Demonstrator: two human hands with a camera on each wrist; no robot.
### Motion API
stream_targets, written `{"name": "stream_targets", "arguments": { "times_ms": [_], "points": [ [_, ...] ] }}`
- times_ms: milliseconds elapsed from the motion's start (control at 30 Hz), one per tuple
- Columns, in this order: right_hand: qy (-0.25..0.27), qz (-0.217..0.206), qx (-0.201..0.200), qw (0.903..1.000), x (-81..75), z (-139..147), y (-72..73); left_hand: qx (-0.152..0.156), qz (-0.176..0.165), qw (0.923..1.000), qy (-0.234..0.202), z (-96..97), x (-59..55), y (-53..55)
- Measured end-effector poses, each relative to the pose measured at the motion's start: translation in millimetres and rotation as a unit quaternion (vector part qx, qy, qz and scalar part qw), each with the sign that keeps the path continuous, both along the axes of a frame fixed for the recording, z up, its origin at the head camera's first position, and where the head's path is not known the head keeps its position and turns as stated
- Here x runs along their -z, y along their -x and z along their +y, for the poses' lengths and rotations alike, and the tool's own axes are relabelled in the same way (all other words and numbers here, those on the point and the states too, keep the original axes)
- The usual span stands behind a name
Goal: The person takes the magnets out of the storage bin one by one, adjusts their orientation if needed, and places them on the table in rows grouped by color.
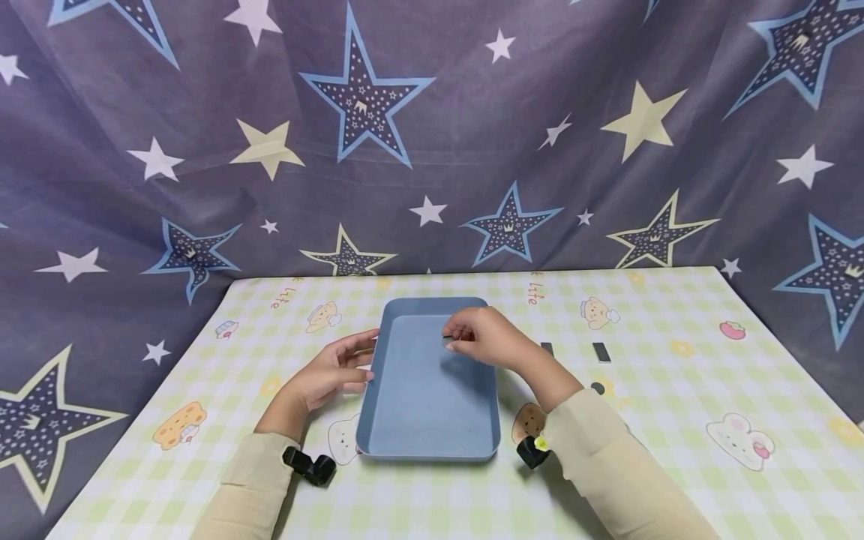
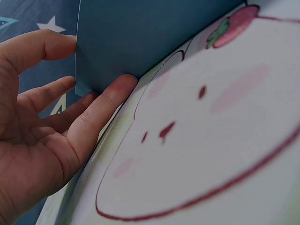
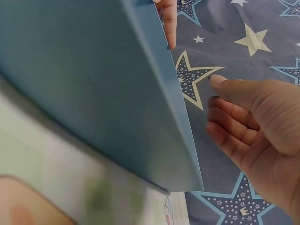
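Observation:
A blue rectangular tray lies on the tablecloth between my hands, its inside bare apart from a shadow. My left hand rests against the tray's left wall with fingers spread and fairly straight; its fingertips meet the outside of the wall in the left wrist view. Over the tray's upper right part, my right hand pinches a small dark piece between thumb and fingertips. Most of that piece is hidden, and I cannot tell its kind. In the right wrist view the right hand is above the tray's rim.
Right of the tray lie a small dark rectangular piece, another dark piece partly covered by the right forearm, and a dark round piece. A star-patterned curtain hangs behind the checked tablecloth.

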State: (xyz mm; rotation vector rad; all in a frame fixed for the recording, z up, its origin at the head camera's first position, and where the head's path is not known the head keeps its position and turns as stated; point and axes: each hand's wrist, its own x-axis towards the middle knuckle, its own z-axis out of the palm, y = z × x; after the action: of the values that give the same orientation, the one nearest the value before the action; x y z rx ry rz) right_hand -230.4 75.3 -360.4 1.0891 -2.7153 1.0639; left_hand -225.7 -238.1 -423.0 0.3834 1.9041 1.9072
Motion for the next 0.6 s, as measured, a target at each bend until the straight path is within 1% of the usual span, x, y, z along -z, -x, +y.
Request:
{"name": "stream_targets", "arguments": {
  "times_ms": [200,467,600],
  "points": [
    [0.032,0.031,0.018,0.9989,6.5,5.8,-5.2,0.001,0.0,1.0,-0.002,0.0,0.5,0.0],
    [0.087,0.066,0.024,0.9937,12.1,14.1,-12.2,0.003,-0.002,1.0,-0.005,-0.6,1.0,-0.4],
    [0.095,0.079,0.028,0.992,14.1,17.9,-14.5,0.003,-0.001,1.0,-0.004,-0.8,0.8,-0.5]
  ]
}}
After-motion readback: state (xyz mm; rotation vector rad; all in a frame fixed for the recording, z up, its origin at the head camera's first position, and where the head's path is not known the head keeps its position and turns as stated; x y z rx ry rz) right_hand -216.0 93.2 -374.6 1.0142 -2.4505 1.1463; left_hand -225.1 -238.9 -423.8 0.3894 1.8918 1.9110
